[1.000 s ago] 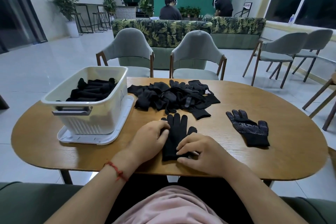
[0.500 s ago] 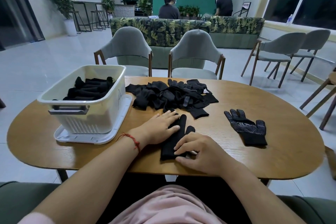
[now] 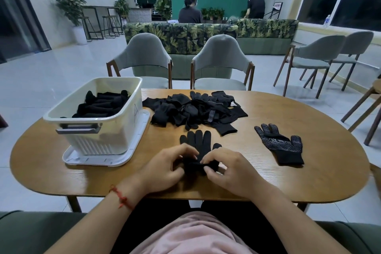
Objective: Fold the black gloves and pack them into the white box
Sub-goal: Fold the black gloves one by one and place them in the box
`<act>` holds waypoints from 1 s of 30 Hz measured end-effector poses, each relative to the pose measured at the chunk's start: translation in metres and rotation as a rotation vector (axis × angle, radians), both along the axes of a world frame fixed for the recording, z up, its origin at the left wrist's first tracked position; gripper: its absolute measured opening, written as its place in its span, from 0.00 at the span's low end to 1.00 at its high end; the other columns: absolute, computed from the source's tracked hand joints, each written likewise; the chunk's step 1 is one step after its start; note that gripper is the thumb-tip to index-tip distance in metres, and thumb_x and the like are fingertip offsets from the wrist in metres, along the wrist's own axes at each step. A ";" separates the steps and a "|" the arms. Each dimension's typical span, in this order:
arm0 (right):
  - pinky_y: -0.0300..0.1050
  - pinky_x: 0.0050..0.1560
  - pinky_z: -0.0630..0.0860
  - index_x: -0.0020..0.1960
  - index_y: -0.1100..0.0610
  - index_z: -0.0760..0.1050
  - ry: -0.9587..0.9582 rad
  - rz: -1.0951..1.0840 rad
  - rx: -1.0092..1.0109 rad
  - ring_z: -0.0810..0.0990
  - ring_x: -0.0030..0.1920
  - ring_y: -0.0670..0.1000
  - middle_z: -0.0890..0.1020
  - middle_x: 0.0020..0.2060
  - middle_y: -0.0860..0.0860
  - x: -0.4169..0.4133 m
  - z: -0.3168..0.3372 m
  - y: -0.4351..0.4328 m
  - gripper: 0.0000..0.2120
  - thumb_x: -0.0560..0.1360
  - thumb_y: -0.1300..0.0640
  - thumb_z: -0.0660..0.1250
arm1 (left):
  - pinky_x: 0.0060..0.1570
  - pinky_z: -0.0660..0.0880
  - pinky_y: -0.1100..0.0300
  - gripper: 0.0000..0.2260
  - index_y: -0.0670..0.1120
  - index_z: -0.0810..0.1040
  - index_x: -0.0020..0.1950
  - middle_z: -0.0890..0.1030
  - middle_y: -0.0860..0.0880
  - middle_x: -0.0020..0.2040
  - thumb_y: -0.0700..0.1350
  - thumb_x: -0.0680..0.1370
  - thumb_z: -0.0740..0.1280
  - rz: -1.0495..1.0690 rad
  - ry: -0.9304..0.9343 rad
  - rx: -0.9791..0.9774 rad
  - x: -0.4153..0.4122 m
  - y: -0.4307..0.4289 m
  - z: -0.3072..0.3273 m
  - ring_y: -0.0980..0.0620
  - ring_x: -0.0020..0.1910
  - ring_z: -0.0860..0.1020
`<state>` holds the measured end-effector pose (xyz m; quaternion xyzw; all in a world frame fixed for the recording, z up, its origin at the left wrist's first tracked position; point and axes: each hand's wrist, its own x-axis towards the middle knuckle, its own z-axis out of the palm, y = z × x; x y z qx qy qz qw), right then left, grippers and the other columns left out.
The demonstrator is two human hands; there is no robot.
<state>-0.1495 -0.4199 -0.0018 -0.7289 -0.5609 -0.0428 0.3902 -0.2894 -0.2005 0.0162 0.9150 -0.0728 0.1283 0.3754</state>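
Both grips [image 3: 165,169] [image 3: 231,171] pinch the glove's [image 3: 199,144] near cuff.

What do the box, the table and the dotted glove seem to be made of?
Box: likely white plastic, smooth, with a ribbed lower wall. Table: wood or veneer, judging by the grain; matte. Dotted glove: black knit fabric with pale grip dots, perhaps rubbery.

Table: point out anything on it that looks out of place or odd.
One dotted glove lies alone, palm up, right of the pile. The white box stands on what looks like its lid. Nothing looks spilled or damaged.
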 end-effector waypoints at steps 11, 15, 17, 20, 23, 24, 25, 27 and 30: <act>0.45 0.56 0.81 0.60 0.45 0.80 0.242 0.046 0.005 0.85 0.54 0.47 0.86 0.50 0.42 -0.001 0.014 0.002 0.11 0.79 0.51 0.76 | 0.50 0.72 0.65 0.05 0.56 0.82 0.57 0.78 0.66 0.47 0.50 0.82 0.72 0.143 -0.083 0.160 0.009 0.000 -0.016 0.62 0.52 0.76; 0.38 0.58 0.78 0.65 0.41 0.79 0.205 0.005 -0.096 0.84 0.57 0.42 0.86 0.52 0.38 -0.001 0.012 0.000 0.20 0.76 0.49 0.79 | 0.47 0.77 0.55 0.06 0.58 0.83 0.58 0.79 0.57 0.45 0.52 0.82 0.71 0.198 -0.035 0.087 0.007 0.000 -0.013 0.56 0.46 0.78; 0.41 0.53 0.79 0.59 0.43 0.83 0.178 -0.046 -0.078 0.84 0.51 0.43 0.86 0.46 0.38 0.002 0.009 0.003 0.11 0.78 0.53 0.77 | 0.46 0.77 0.51 0.07 0.58 0.83 0.60 0.81 0.56 0.45 0.54 0.83 0.70 0.201 -0.009 0.047 0.006 0.001 -0.012 0.54 0.44 0.78; 0.54 0.50 0.81 0.54 0.44 0.85 0.271 -0.099 -0.075 0.84 0.45 0.47 0.87 0.42 0.42 0.007 0.007 0.004 0.04 0.80 0.50 0.75 | 0.43 0.78 0.53 0.08 0.59 0.83 0.62 0.85 0.56 0.47 0.55 0.84 0.69 0.189 0.033 -0.039 0.004 -0.002 -0.009 0.56 0.40 0.79; 0.55 0.54 0.82 0.57 0.43 0.87 0.390 -0.115 -0.111 0.86 0.48 0.49 0.89 0.45 0.44 0.010 0.010 0.004 0.07 0.79 0.48 0.75 | 0.38 0.74 0.63 0.08 0.57 0.85 0.61 0.86 0.55 0.47 0.52 0.84 0.70 0.186 0.107 -0.138 0.006 -0.005 -0.002 0.62 0.36 0.77; 0.55 0.56 0.82 0.57 0.43 0.87 0.437 -0.104 -0.119 0.87 0.50 0.49 0.89 0.46 0.44 0.012 0.013 0.005 0.07 0.79 0.49 0.75 | 0.41 0.75 0.64 0.08 0.57 0.85 0.61 0.87 0.57 0.48 0.52 0.84 0.70 0.183 0.127 -0.163 0.008 -0.006 0.003 0.63 0.40 0.80; 0.55 0.58 0.82 0.57 0.44 0.87 0.489 -0.092 -0.123 0.87 0.52 0.49 0.89 0.47 0.45 0.015 0.015 0.007 0.07 0.79 0.50 0.75 | 0.45 0.77 0.65 0.08 0.57 0.85 0.61 0.87 0.58 0.50 0.52 0.84 0.70 0.189 0.141 -0.182 0.011 -0.005 0.006 0.63 0.45 0.82; 0.58 0.62 0.82 0.56 0.46 0.88 0.576 -0.103 -0.137 0.88 0.54 0.51 0.90 0.48 0.47 0.024 0.018 0.014 0.07 0.79 0.50 0.75 | 0.48 0.78 0.63 0.06 0.57 0.86 0.57 0.87 0.59 0.49 0.52 0.83 0.71 0.257 0.154 -0.195 0.021 -0.003 0.011 0.62 0.49 0.84; 0.55 0.62 0.82 0.54 0.44 0.88 0.611 -0.180 -0.196 0.88 0.51 0.46 0.90 0.46 0.44 0.039 0.022 0.024 0.05 0.80 0.48 0.75 | 0.36 0.78 0.61 0.05 0.55 0.84 0.54 0.86 0.54 0.44 0.55 0.82 0.71 0.423 0.217 -0.197 0.038 0.001 0.016 0.57 0.41 0.84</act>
